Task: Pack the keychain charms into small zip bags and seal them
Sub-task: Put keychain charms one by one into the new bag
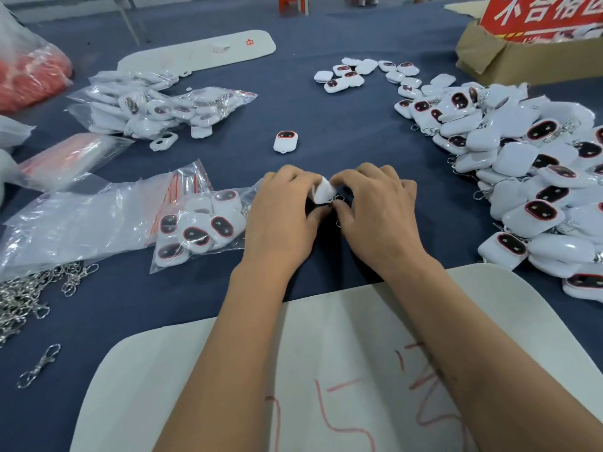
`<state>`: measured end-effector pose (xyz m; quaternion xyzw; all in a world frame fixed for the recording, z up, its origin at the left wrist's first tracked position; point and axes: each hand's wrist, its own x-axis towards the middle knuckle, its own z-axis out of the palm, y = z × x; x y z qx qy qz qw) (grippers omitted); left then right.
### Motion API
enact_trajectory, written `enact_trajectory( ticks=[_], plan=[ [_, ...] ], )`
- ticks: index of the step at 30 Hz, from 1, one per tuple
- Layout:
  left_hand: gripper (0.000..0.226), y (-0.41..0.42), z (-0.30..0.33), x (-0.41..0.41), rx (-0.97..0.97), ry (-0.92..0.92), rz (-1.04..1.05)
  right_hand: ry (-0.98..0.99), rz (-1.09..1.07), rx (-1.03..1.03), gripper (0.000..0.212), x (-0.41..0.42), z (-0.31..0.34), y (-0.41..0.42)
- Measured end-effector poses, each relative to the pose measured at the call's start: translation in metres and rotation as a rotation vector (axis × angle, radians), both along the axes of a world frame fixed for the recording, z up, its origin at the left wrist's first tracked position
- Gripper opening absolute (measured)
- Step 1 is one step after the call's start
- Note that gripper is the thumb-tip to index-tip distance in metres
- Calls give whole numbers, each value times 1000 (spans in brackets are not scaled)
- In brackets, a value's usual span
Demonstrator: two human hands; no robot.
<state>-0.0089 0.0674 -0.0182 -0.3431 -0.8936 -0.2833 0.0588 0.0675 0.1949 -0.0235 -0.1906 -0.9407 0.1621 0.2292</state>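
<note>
While your left hand (287,203) and right hand (375,207) are pinching one white charm (323,190) between them at mid-table, its metal ring (339,199) is dangling. It is probably handling light, hard and slick; grip its flat sides. One loose charm (286,141) is lying beyond; the right-hand pile (522,177) is past counting.

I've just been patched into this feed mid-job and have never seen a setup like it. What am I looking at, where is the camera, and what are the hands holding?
There is no machine: one head-worn camera looks down at a person's bare arms. The left hand and right hand together pinch one white charm and its small metal ring over a blue tablecloth. To the right lies a big pile of loose charms. To the left sit a zip bag of charms, empty zip bags and metal clasps. A single charm lies ahead.
</note>
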Motion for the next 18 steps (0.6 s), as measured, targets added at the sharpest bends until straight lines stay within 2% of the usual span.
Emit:
enact_trajectory(
  ticks=[4, 9, 11, 12, 14, 16, 18],
  plan=[
    [21, 3, -3, 2, -17, 34, 73, 5, -1, -94, 25, 2, 1, 10],
    [18, 3, -3, 2, 31, 39, 0, 16, -402, -53, 35, 7, 3, 31],
    [16, 4, -4, 4, 40, 7, -16, 150, -460, -25, 36, 9, 6, 32],
    [11, 6, -4, 5, 44, 10, -2, 266, -415, 1, 35, 10, 7, 29],
    [7, 8, -4, 3, 50, 23, 32, 444, -167, 47, 34, 8, 7, 21],
    [17, 7, -2, 1, 149, -12, 32, 416, 120, 15, 32, 3, 5, 9],
    [21, 2, 0, 0, 347, -65, 36, 328, 253, -97, 29, 0, 2, -1]
  ],
)
